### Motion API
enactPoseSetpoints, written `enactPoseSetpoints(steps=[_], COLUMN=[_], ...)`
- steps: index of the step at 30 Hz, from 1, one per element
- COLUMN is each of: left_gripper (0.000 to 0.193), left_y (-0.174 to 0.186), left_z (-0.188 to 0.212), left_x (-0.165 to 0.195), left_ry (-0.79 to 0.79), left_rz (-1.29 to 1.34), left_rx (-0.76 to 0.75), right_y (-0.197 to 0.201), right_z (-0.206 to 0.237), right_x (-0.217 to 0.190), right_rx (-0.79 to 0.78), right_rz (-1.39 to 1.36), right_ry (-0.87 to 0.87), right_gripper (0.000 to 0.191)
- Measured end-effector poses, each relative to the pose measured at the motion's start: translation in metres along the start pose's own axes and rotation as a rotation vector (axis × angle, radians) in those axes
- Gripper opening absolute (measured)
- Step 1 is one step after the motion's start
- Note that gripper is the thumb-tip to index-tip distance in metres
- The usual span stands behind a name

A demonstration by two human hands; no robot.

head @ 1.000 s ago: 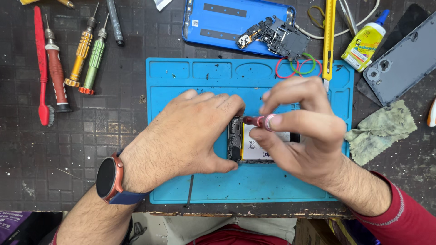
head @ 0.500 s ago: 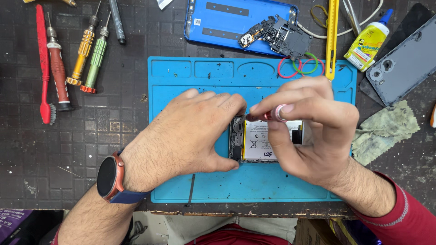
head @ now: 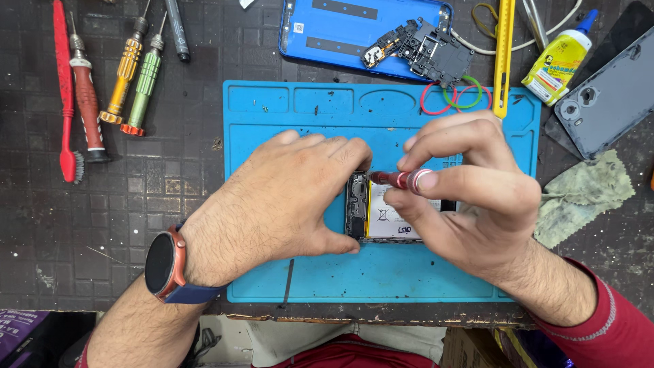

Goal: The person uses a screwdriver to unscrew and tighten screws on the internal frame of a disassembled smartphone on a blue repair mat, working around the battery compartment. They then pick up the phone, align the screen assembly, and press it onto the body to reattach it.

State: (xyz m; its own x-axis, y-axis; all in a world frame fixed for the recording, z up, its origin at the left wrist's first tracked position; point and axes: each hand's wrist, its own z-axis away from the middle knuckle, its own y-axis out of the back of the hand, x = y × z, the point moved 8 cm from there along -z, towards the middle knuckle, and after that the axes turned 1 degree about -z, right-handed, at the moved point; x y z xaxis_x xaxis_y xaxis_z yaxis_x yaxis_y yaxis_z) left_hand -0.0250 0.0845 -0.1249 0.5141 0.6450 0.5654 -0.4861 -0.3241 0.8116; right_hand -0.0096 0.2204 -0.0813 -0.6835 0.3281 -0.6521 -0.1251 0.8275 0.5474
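So the opened phone (head: pixel 381 215) sits mid blue mat (head: pixel 306 102), back off, battery showing. Left hand (head: pixel 272 201) presses flat on its left end, thumb hooked under the near edge, pinning it down. Right hand (head: pixel 470 197) pinches a red screwdriver (head: pixel 402 180) between thumb and fingers, tip down at the phone's top end. Past the mat's far edge lies the blue back cover (head: pixel 340 31) with a black plastic frame (head: pixel 429 51) on it. Spare screwdrivers (head: pixel 129 75) sit at the worktop's far left, glue bottle (head: pixel 560 58) far right.
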Motion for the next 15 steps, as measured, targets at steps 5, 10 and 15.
enactPoseSetpoints(steps=[5, 10, 15], left_gripper=[0.078, 0.065, 0.029], left_y=[0.001, 0.011, 0.025], left_z=[0.001, 0.005, 0.008], left_x=[-0.001, 0.0, 0.006], left_ry=[-0.011, -0.059, -0.104], left_rz=[-0.015, -0.034, -0.075], left_rx=[0.012, 0.116, 0.262], right_y=[0.0, 0.004, 0.013], right_z=[0.007, 0.012, 0.015], right_x=[0.005, 0.009, 0.008], right_rx=[0.018, 0.043, 0.085], right_rz=[-0.148, -0.169, -0.16], right_ry=[-0.063, -0.07, -0.03], right_gripper=[0.049, 0.048, 0.049])
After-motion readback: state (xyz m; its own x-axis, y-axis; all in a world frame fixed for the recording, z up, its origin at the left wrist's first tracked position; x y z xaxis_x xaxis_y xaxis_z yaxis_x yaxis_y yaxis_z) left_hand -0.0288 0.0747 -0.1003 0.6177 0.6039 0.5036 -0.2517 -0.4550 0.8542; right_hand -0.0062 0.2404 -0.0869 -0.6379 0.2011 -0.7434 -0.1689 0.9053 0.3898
